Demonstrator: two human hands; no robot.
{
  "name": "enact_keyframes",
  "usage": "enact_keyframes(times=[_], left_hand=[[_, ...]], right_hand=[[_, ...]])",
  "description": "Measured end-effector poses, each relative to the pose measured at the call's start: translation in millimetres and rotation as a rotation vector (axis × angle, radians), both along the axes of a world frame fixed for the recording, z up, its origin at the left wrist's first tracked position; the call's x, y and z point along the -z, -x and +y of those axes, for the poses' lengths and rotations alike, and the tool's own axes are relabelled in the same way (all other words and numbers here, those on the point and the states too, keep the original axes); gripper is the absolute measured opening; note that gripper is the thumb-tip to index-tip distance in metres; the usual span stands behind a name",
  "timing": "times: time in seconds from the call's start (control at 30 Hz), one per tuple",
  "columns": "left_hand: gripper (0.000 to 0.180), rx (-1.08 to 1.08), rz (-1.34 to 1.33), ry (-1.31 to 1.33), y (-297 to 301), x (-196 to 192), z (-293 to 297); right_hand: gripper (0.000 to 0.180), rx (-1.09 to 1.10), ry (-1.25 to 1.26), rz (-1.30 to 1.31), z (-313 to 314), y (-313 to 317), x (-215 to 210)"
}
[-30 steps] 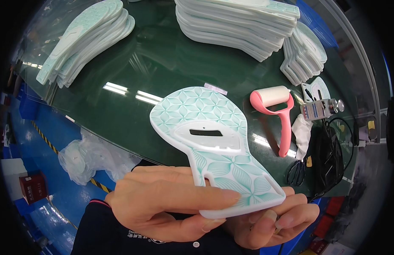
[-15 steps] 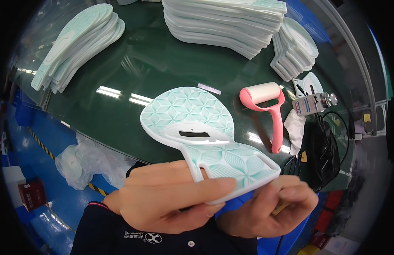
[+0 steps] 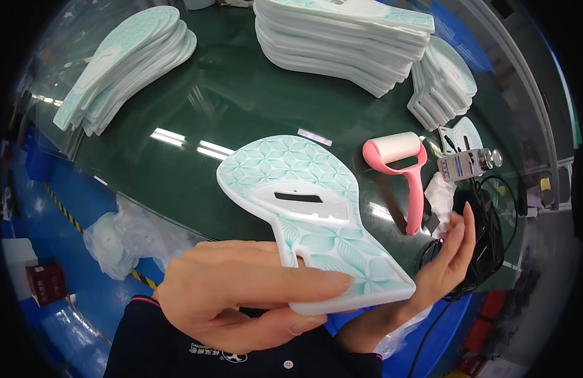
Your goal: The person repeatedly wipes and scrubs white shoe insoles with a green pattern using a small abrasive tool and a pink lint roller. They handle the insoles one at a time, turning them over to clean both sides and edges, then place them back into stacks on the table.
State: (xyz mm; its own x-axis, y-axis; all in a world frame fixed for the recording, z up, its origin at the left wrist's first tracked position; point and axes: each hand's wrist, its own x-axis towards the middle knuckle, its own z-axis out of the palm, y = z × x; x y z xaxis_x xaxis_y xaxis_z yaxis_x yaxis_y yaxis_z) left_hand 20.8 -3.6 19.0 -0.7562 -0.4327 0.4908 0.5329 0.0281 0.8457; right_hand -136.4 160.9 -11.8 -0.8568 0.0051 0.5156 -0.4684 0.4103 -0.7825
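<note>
Mint-patterned white foam insole (image 3: 310,214) gripped at heel by left hand (image 3: 241,296), toe pointing up-left, long axis diagonal; right hand (image 3: 446,258) open beside heel. Beyond insole: dark green glass table (image 3: 241,101), pink lint roller (image 3: 405,176).

You're at a factory workbench — stacks of white foam shoe soles with mint-green patterns (image 3: 342,38) crowd the glossy dark-green table (image 3: 241,101). A pink-handled lint roller (image 3: 401,170) lies nearby — blue-painted floor (image 3: 65,239) below.

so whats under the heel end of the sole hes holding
The left hand grips the shoe sole there, fingers beneath. The right hand is open beside it. The sole's underside is hidden.
</note>
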Motion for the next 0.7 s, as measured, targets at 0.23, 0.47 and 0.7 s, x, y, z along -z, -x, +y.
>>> enact_keyframes(times=[0.23,0.47,0.7], left_hand=[[0.024,-0.067,-0.056,0.388,6.3,-15.4,-18.8],[0.031,-0.188,-0.16,0.464,4.7,-28.2,-16.9],[0.033,-0.16,0.098,0.723,4.3,-26.0,-14.8]], right_hand=[[0.043,-0.863,0.26,-0.266,-26.9,-51.1,-21.5],[0.041,-0.93,0.648,-0.436,-50.0,-41.4,-46.9],[0.034,-1.005,0.781,-0.418,-62.1,-42.9,-58.5]])
